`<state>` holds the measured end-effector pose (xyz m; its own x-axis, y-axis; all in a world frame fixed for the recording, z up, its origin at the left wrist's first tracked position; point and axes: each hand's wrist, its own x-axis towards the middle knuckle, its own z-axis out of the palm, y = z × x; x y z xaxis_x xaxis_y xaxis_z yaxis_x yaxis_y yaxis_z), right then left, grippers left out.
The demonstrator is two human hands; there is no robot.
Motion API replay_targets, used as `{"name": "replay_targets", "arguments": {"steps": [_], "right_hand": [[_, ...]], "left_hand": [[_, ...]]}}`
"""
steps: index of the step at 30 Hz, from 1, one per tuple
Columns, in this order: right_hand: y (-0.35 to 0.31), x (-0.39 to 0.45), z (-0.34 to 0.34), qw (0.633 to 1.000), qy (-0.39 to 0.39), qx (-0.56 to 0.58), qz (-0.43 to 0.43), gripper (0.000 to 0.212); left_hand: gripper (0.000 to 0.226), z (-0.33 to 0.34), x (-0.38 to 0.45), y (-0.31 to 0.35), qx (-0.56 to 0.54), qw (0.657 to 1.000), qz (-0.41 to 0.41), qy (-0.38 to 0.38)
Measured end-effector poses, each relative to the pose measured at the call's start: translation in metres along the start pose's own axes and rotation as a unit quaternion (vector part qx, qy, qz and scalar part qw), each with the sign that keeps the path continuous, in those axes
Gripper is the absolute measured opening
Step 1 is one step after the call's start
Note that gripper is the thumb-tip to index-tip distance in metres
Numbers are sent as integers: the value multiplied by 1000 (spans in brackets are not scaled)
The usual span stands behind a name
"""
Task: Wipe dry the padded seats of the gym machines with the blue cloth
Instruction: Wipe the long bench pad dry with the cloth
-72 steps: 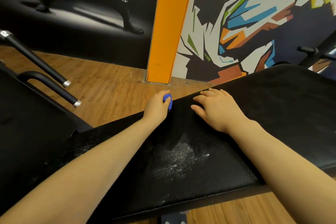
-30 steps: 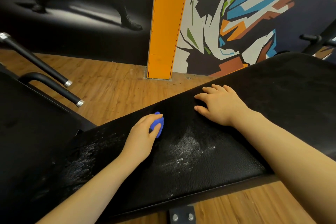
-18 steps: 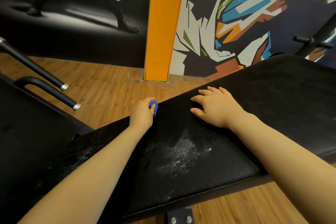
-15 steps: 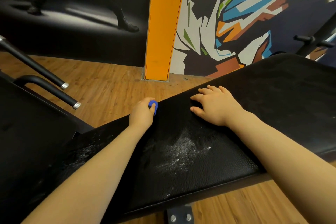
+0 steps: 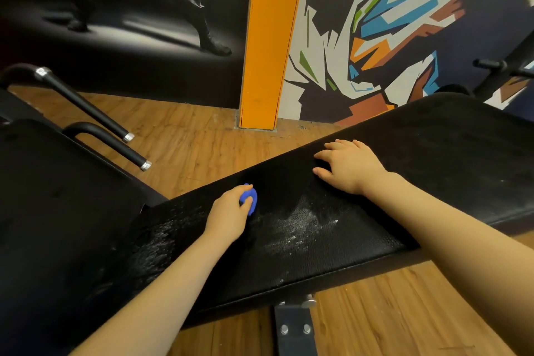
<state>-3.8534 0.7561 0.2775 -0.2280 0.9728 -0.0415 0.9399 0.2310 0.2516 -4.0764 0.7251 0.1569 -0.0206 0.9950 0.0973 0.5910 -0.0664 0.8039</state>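
Note:
A long black padded bench seat (image 5: pixel 450 153) runs from lower left to upper right across the view. My left hand (image 5: pixel 229 212) presses a small bunched blue cloth (image 5: pixel 250 200) onto the pad near its far edge; most of the cloth is hidden under my fingers. A patch of shiny water droplets (image 5: pixel 300 225) lies just right of that hand, and another wet patch (image 5: pixel 161 243) lies left of it. My right hand (image 5: pixel 348 169) rests flat on the pad, fingers spread, holding nothing.
A second black pad (image 5: pixel 52 211) fills the lower left. Two black handle bars (image 5: pixel 95 113) with silver caps stick out above it. Wooden floor (image 5: pixel 196 147), an orange pillar (image 5: pixel 271 37) and a painted wall stand behind. A metal bench bracket (image 5: pixel 294 326) is below.
My left hand has slid the blue cloth back from the pad's far edge toward me, onto the pad beside the wet patch. The right hand has stayed in place.

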Motion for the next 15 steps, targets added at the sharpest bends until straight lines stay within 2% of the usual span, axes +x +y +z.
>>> {"name": "replay_targets", "arguments": {"steps": [4, 8, 15], "right_hand": [[15, -17, -7, 999, -35, -10, 2, 54], [31, -36, -8, 999, -30, -13, 15, 57], [30, -41, -1, 1000, -3, -8, 19, 56]], "left_hand": [[42, 5, -7, 11, -33, 999, 9, 32], [39, 18, -5, 24, -65, 996, 31, 49], [40, 20, -9, 28, -40, 998, 16, 36]]}}
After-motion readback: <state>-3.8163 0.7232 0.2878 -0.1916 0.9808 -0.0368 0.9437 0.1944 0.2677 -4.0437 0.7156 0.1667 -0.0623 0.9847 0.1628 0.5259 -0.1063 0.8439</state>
